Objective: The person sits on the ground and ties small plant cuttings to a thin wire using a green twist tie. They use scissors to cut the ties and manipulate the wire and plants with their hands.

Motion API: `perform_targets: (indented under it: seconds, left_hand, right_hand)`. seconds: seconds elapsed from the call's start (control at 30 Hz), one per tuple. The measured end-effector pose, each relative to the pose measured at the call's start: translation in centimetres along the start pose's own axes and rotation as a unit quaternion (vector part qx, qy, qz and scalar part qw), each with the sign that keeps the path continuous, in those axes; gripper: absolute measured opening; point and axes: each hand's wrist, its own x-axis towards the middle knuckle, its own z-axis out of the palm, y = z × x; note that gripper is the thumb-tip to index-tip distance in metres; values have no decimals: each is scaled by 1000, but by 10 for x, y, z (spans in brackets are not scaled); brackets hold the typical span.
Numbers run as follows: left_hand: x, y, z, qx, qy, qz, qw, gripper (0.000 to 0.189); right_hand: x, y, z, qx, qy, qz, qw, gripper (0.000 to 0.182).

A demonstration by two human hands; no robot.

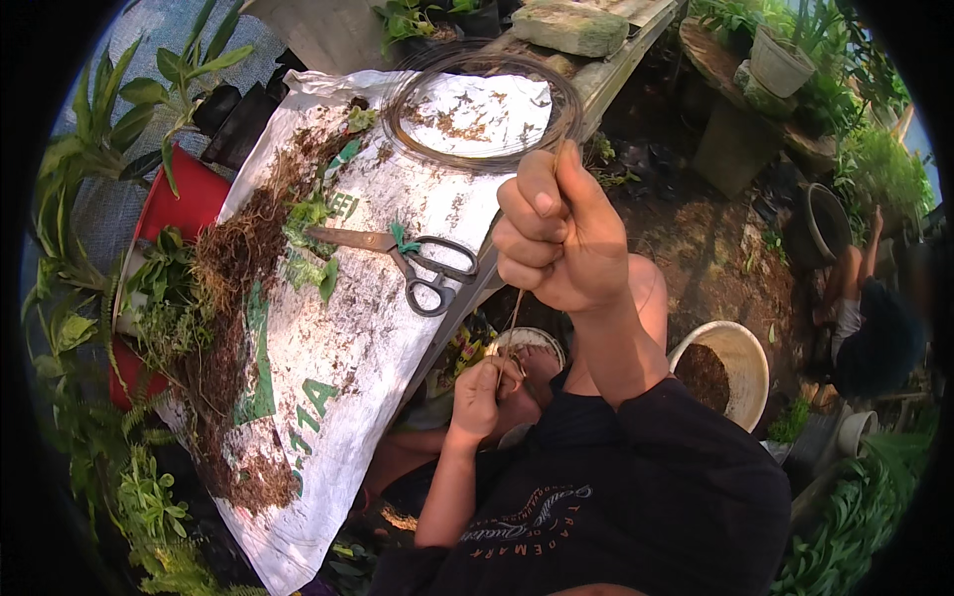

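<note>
A thin brown strand (513, 320), wire or string, runs taut between my two hands. My raised right hand (563, 227) is a closed fist, its thumb pressed to the index finger over the strand. Lower down and nearer my body, my left hand (483, 396) pinches the strand. Beyond my right hand, a coil of thin wire (393, 123) lies at the far end of a white woven sack (358, 380) bearing green print. Black-handled scissors (399, 255) with rusty blades and a green tie rest on the sack, beside cut leaves (309, 272).
Tangled roots and soil (246, 246) spread along the sack's left side, next to a red pot (179, 194) and leafy plants (160, 298). A whitish tub (745, 365) of soil stands at right. Farther right crouches another person (868, 335). A stone block (570, 28) sits at the back.
</note>
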Motion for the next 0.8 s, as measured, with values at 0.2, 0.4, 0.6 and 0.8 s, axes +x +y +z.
perform_targets:
  seconds: [0.2, 0.4, 0.6, 0.8]
  left_hand:
    - [1, -1, 4, 6, 8, 6, 1000, 48]
    - [2, 1, 6, -19, 18, 2, 1000, 48]
    - [1, -4, 9, -36, 28, -5, 999, 48]
    - [13, 9, 5, 162, -22, 69, 984, 47]
  right_hand:
    - [0, 2, 0, -4, 4, -5, 1000, 48]
    - [1, 2, -2, -2, -7, -7, 1000, 48]
    - [3, 2, 0, -3, 45, -15, 999, 44]
    - [17, -24, -12, -57, 108, -28, 992, 34]
